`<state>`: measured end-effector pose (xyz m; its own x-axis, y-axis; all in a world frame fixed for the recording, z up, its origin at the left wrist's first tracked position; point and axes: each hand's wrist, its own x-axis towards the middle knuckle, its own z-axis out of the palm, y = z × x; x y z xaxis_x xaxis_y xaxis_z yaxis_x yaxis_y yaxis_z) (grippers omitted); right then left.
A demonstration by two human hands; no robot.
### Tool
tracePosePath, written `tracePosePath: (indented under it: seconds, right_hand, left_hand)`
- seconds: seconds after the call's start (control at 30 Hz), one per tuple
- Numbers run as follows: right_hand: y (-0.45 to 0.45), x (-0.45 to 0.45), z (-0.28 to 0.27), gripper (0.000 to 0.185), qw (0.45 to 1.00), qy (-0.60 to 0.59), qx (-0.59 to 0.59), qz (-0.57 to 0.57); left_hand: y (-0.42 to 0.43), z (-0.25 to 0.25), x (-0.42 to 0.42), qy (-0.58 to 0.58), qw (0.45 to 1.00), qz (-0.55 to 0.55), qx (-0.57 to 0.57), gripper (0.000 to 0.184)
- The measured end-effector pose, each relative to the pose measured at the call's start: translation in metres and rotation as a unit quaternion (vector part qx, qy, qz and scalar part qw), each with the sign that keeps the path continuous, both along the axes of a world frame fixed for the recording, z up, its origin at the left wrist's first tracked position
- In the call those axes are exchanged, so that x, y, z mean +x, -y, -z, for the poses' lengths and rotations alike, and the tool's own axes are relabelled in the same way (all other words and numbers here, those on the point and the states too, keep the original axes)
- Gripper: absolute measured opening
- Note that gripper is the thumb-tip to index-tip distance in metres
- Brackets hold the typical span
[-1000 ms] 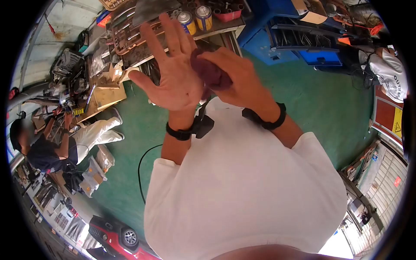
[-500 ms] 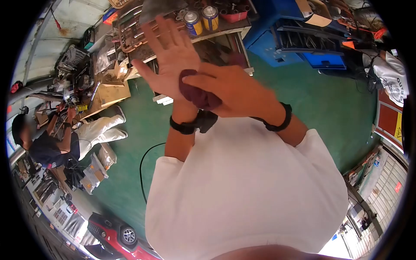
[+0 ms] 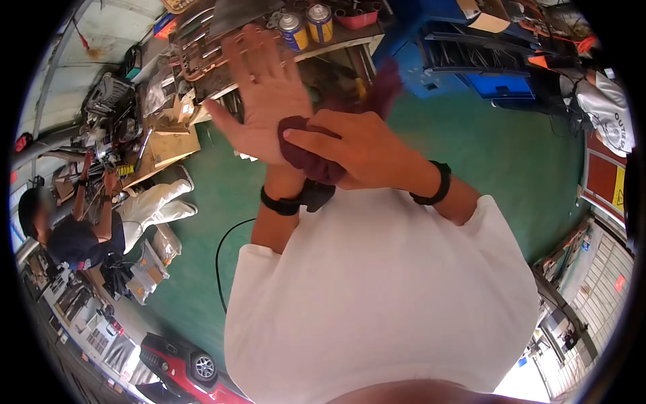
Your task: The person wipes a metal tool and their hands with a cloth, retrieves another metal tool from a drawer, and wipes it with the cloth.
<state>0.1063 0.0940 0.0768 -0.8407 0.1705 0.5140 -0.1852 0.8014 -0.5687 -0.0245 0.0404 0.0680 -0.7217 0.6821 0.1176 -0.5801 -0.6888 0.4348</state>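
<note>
A dark maroon cloth [image 3: 306, 155] is bunched up in my right hand [image 3: 367, 148], whose fingers are curled over it. The cloth presses against the heel of my left palm, near the wrist. A loose end of it flares out beyond the right hand, blurred by motion. My left hand [image 3: 269, 101] faces palm up with its fingers stretched and spread, holding nothing. Both wrists wear black bands. Past my left fingertips are two blue and yellow spray cans [image 3: 293, 32] on a workbench [image 3: 343, 46].
A tray of sockets and tools [image 3: 195, 57] lies on the bench. To its right stands a blue tool cabinet [image 3: 501, 87]. At left, a person [image 3: 84, 232] handles something at a cluttered bench. Another person [image 3: 602, 111] is at far right. A black cable [image 3: 219, 269] crosses the green floor.
The loose end of the cloth has swung up and out to the right. My right hand stays on the left palm's heel, and the bench has shifted slightly up in view.
</note>
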Motion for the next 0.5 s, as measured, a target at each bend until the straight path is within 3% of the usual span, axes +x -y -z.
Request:
tracePosePath:
  seconds: [0.1,0.17,0.23,0.3,0.37,0.4,0.47,0.5]
  right_hand:
    - [-0.01,0.015,0.004,0.051,0.997,0.068,0.007,-0.02]
    - [-0.024,0.023,0.015,0.051,0.984,0.178,0.002,-0.03]
    - [-0.037,0.033,0.044,0.051,0.968,0.245,0.042,-0.023]
    - [-0.042,0.035,0.05,0.051,0.946,0.31,0.087,-0.026]
    - [-0.03,0.037,0.034,0.052,0.987,0.15,0.005,0.053]
    - [-0.025,0.034,0.028,0.052,0.988,0.148,0.003,0.051]
    - [-0.018,0.026,0.018,0.058,0.995,-0.069,-0.028,0.071]
    - [-0.014,0.025,0.012,0.058,0.994,-0.068,-0.029,0.075]
  left_hand:
    - [0.003,0.005,0.005,0.005,1.0,-0.012,0.011,0.082]
    - [0.004,0.013,0.006,0.055,0.998,0.007,-0.037,0.081]
    - [0.01,0.002,0.006,0.086,0.996,0.021,-0.01,0.08]
    - [0.009,-0.015,0.004,0.042,0.998,-0.019,0.052,0.079]
    - [0.008,-0.017,0.008,0.039,0.998,-0.021,0.043,0.079]
    - [0.004,-0.017,0.01,0.034,0.998,-0.018,0.042,0.079]
    - [-0.002,-0.012,0.015,0.007,0.999,-0.02,0.025,0.078]
    - [-0.005,-0.009,0.02,-0.012,1.0,-0.021,0.007,0.078]
